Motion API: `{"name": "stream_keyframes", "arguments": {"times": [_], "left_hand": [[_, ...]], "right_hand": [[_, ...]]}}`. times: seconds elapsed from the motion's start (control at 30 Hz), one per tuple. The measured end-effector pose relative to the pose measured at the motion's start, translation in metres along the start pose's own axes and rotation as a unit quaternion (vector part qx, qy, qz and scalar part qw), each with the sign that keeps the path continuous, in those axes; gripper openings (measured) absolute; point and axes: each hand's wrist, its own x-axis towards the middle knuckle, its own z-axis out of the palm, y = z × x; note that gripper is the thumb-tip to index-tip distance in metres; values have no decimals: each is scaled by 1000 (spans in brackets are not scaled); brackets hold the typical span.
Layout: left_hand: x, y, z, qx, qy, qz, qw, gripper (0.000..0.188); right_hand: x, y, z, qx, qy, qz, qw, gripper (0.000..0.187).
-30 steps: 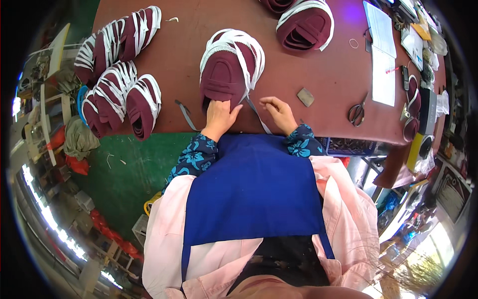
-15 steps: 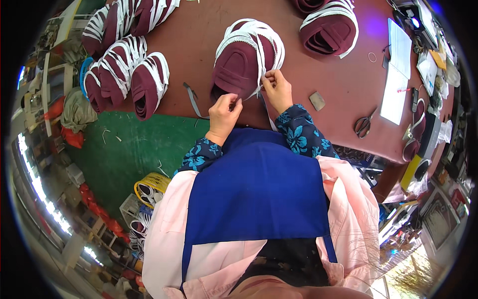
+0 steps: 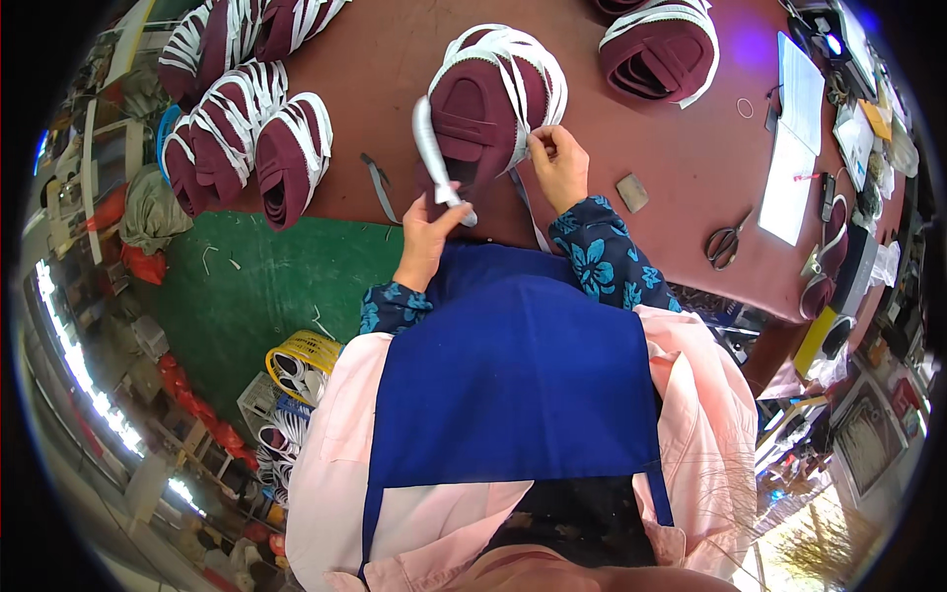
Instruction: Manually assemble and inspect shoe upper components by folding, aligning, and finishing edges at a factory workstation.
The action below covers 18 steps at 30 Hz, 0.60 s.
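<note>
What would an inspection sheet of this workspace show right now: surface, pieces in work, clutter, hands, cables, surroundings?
Surface: reddish-brown table.
Pieces in work: front stack of maroon shoe uppers with white edging; white strip at its left side; more uppers at left and at far right.
Clutter: grey strap, small block, dark scissors, open papers.
Hands: left hand holds the white strip; right hand is at the stack's right edge, grip unclear.
Cables: nothing seen near the hands; crowded right edge too cluttered to tell.
Surroundings: green floor at left, yellow basket beside the person.
</note>
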Motion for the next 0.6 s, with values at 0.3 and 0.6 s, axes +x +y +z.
{"name": "stream_keyframes", "arguments": {"times": [0.3, 0.6], "left_hand": [[19, 7, 7, 300, 26, 257, 918, 20], [-1, 24, -67, -139, 9, -63, 988, 55]], "right_hand": [[9, -6, -7, -77, -71, 6, 994, 10], [6, 10, -3, -25, -79, 78, 993, 11]]}}
